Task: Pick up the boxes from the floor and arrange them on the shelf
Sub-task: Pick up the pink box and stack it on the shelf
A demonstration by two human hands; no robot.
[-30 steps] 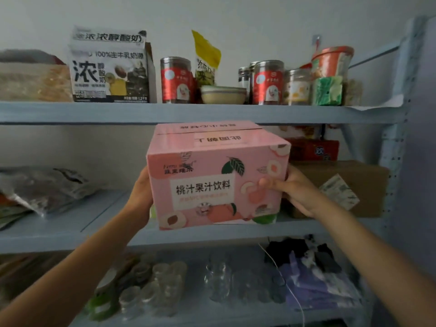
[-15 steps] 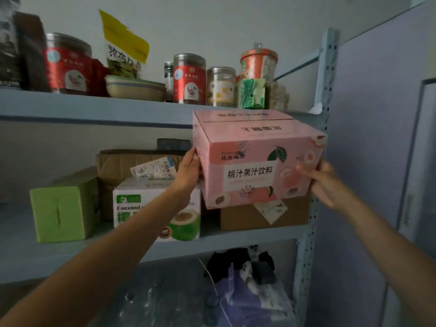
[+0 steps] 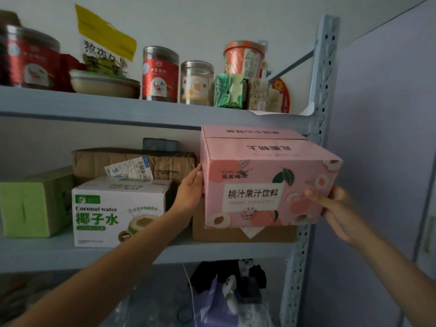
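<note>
Squeezed from both sides, probably to keep it level for stacking, the pink box (image 3: 266, 180) hangs over the brown carton (image 3: 236, 235) at the shelf's (image 3: 212, 253) right end, with the left hand (image 3: 191, 193) pressing it straight-fingered and the right hand (image 3: 332, 205) gripping its near right corner.

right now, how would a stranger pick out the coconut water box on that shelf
Find the pale blue shelf unit and look along its middle board. The coconut water box stands there between a green box on the left and the pink box on the right. It alone is white, with green lettering and a coconut picture.
</note>
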